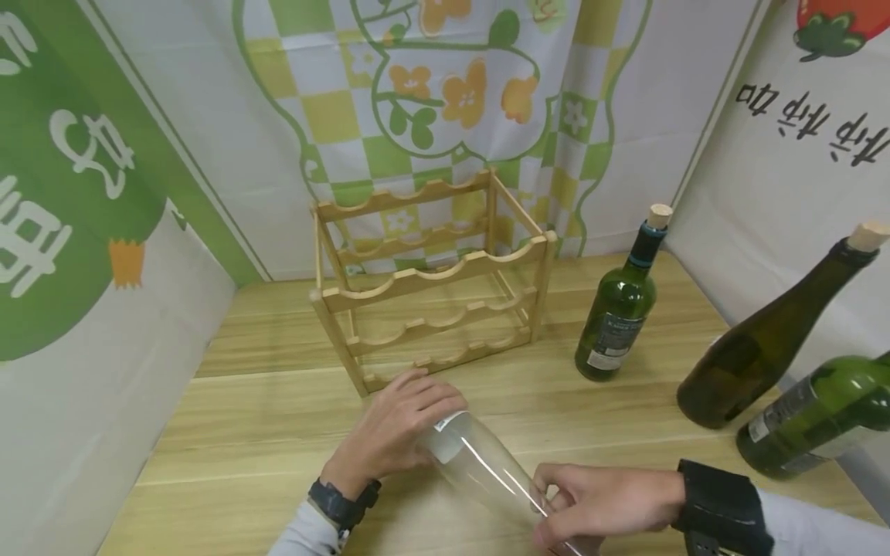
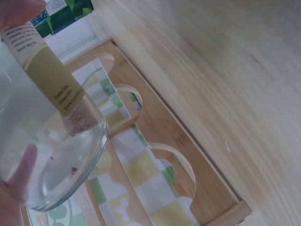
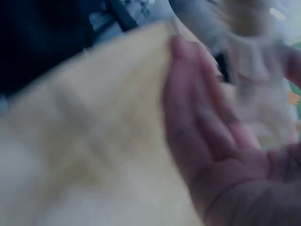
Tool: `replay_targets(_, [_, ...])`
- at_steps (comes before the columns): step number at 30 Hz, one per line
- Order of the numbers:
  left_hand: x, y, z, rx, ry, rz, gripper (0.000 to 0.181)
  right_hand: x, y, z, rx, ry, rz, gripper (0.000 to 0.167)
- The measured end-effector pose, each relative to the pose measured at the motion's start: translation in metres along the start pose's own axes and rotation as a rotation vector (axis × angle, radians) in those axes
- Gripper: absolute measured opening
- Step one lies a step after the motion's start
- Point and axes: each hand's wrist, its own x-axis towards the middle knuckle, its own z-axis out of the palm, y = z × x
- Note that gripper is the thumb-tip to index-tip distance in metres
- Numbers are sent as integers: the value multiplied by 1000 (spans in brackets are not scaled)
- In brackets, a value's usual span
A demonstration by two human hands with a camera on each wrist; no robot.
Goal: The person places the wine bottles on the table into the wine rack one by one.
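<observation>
A clear glass bottle (image 1: 490, 471) slants over the table, its base toward the wooden rack and its neck toward the person. Around the base end, my left hand (image 1: 403, 425) holds it; the left wrist view shows the thumb seen through the glass bottle (image 2: 28, 127) and a printed label. My right hand (image 1: 601, 498) grips the neck with curled fingers. In the blurred right wrist view, a cork-coloured stopper (image 3: 247, 19) shows in the neck. Just beyond the left hand stands the wooden wine rack (image 1: 414, 283), with scalloped rails and no bottles in it.
To the right stand a green corked bottle (image 1: 615, 309), a dark corked bottle (image 1: 754, 355) and another green bottle (image 1: 813, 413), partly cut off by the frame edge. Printed curtains (image 1: 459, 100) hang behind and beside the wooden table (image 1: 229, 432).
</observation>
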Motion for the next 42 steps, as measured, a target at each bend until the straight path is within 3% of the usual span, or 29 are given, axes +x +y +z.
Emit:
replay_targets(5, [2,0,0,-2,-18,14,94,11,17,21,233,31,7,39])
replay_targets(8, [5,1,1,1,-25,27,95,18,26,33,310,102,-35,37])
replay_targets(12, [9,3,2,5,-23,48,92,29,41,44,231,257,-162,32])
replay_targets(15, [12,5,3,20,-21,54,91,35,53,46,158,323,-264,34])
replay_targets(23, [12,13,-1,94,-44,-47,106,34,71,37,152,260,-427,45])
replay_targets(27, [4,9,-8,72,29,-66,113,27,68,34,187,236,-398,47])
replay_targets(32, [-19,-2,-16,-25,215,-114,98,15,60,33,242,256,-343,46])
replay_targets(35, [-35,-9,-20,-70,362,-232,74,8,55,34,242,304,-307,43])
replay_targets(38, [-47,-16,-22,-113,506,-440,49,1,46,34,244,380,-231,33])
replay_targets(40, [-52,-21,-23,-185,547,-625,44,-4,40,32,236,410,-205,29])
replay_targets(42, [-56,-26,-22,-281,522,-815,51,-9,35,29,248,415,-187,29])
